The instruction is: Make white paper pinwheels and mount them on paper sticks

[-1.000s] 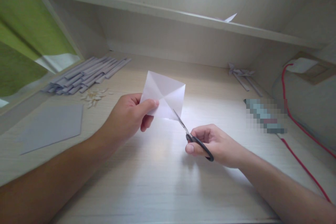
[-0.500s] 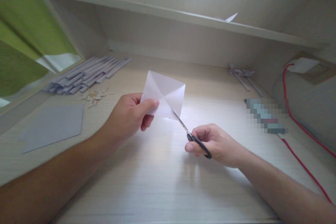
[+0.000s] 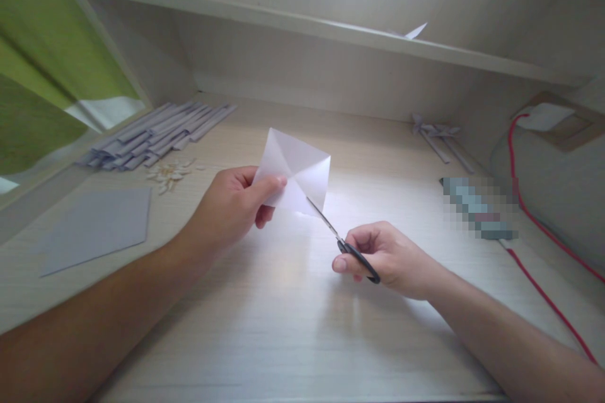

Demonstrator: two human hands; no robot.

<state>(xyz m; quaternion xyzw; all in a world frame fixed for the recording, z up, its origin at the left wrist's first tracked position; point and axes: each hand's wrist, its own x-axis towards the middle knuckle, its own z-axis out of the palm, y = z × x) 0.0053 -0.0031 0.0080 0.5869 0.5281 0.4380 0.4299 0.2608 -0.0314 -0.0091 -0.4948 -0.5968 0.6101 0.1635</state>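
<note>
Some fingers of the left hand [image 3: 240, 198] are hidden behind a creased paper square [image 3: 302, 157] pinched there; black-handled scissors [image 3: 343, 245] are gripped by the right hand [image 3: 391, 258].

Lower-centre tabletop [image 3: 265, 334] leaves passage — scissors [image 3: 342, 244] bar the centre, paper tubes [image 3: 155, 135] the upper left, red cable [image 3: 511, 151] the right.

The left forearm [image 3: 123, 283] and the right forearm [image 3: 491, 327] were bare as far as the view reached — smooth, and tapering toward the wrists. The left hand [image 3: 236, 198] and right hand [image 3: 380, 255] were bare too — the right thumb [image 3: 341, 264] had a short, rounded nail.
</note>
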